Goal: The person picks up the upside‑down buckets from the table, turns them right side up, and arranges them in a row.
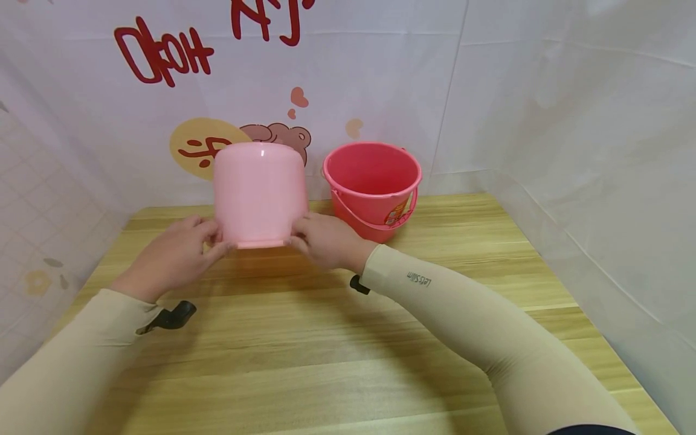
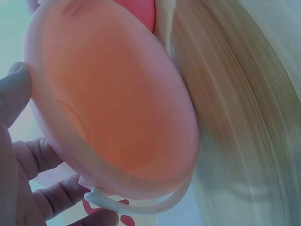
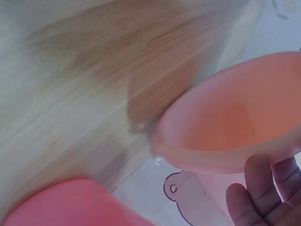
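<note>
Both hands hold a light pink bucket (image 1: 261, 193) by its rim, its base up and its mouth turned down. My left hand (image 1: 182, 251) grips the left side of the rim; the left wrist view shows the thumb (image 2: 16, 89) at the edge and the other fingers around the outside. A white handle (image 2: 141, 207) hangs by the rim near those fingertips. On the right side of the rim, my right hand (image 1: 328, 238) pinches the edge, with fingers (image 3: 261, 181) on the outer wall. Looking into the bucket, both wrist views show its bare inner wall.
A darker pink bucket (image 1: 361, 208) stands upright at the back, just right of the held one, its handle lowered in front. The wooden table (image 1: 304, 362) meets a printed white sheet (image 1: 391, 78) behind and pale walls on both sides.
</note>
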### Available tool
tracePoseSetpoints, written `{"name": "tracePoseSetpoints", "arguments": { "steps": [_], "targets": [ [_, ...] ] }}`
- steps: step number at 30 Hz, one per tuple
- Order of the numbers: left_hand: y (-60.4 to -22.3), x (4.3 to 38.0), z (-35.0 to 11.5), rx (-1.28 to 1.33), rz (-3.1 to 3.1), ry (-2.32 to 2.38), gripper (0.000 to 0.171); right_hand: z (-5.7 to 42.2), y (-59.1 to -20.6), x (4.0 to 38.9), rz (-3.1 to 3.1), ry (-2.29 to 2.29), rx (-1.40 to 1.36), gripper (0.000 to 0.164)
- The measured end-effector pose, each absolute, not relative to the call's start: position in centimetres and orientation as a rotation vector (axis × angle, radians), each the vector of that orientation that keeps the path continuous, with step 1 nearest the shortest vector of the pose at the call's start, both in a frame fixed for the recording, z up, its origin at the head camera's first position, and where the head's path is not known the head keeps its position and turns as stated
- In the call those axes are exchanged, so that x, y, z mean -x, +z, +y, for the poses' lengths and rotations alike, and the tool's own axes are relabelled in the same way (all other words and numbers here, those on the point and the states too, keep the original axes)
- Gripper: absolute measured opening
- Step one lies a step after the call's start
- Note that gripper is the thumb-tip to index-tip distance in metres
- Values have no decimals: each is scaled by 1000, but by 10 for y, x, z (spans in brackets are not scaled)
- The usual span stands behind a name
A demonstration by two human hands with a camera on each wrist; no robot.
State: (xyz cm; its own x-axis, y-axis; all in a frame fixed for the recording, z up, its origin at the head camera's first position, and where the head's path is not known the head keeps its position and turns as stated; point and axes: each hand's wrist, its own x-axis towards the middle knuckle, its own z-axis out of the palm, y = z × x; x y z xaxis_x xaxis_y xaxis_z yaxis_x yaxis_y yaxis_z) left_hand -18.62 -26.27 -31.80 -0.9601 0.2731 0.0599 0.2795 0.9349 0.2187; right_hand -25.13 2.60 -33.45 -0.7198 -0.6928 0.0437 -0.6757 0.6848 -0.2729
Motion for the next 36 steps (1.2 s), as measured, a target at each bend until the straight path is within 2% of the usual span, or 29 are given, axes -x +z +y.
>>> {"name": "tracePoseSetpoints", "arguments": {
  "steps": [21, 36],
  "targets": [
    [-307, 183, -259, 383, -2964, -456, 55, 31, -323, 249, 2833, -687, 1146, 23],
    [-303, 181, -256, 303, -2914, -614, 56, 31, -320, 253, 2842, -792, 1164, 27]
  ]
}}
